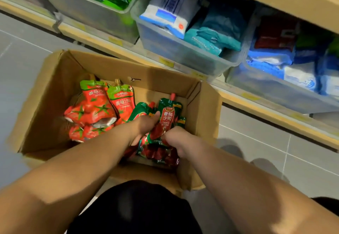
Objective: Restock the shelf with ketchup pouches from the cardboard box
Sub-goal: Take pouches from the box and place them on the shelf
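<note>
Hands worked deep in the cardboard box in our head view: our left hand and right hand had both closed their fingers around a bunch of dark green ketchup pouches, while the red pouches lay to their left. We judged the slick bunch could slip and spill on the way up to the shelf.
</note>
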{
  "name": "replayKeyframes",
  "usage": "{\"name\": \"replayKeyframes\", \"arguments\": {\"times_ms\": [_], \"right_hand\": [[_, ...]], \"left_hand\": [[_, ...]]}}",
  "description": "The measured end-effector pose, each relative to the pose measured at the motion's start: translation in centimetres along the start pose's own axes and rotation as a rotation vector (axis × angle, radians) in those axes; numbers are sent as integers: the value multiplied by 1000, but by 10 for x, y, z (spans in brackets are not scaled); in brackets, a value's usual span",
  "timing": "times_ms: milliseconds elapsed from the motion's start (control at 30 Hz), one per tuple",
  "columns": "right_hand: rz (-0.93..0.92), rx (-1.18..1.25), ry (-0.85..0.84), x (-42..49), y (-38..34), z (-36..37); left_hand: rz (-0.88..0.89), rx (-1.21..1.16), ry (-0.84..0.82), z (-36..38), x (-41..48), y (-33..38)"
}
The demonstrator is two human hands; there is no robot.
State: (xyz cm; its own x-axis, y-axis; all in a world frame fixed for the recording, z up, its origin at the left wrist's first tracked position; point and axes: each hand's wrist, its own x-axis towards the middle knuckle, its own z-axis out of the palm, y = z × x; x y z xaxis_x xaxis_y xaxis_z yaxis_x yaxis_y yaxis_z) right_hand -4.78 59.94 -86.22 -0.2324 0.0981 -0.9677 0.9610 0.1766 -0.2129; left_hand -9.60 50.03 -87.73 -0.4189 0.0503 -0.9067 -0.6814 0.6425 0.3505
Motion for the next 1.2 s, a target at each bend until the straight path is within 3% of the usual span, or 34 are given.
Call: {"name": "replayKeyframes", "arguments": {"times_ms": [300, 367, 467, 600, 900, 1000, 1200], "right_hand": [[-64, 213, -11, 7, 10, 2], [-95, 200, 49, 9, 12, 4], [-126, 162, 93, 12, 11, 5], [-156, 216, 86, 9, 12, 3], [-134, 418, -192, -39, -5, -24], [-171, 420, -276, -66, -9, -42], [-309, 357, -379, -105, -3, -79]], "left_hand": [[23, -228, -85, 14, 4, -4], [32, -241, -74, 17, 6, -5], [16, -85, -1, 19, 9, -10], [-74, -67, -38, 18, 10, -10], [-142, -76, -89, -13, -42, 14], [-57, -263, -215, -23, -68, 21], [79, -323, -157, -9, -124, 43]]}}
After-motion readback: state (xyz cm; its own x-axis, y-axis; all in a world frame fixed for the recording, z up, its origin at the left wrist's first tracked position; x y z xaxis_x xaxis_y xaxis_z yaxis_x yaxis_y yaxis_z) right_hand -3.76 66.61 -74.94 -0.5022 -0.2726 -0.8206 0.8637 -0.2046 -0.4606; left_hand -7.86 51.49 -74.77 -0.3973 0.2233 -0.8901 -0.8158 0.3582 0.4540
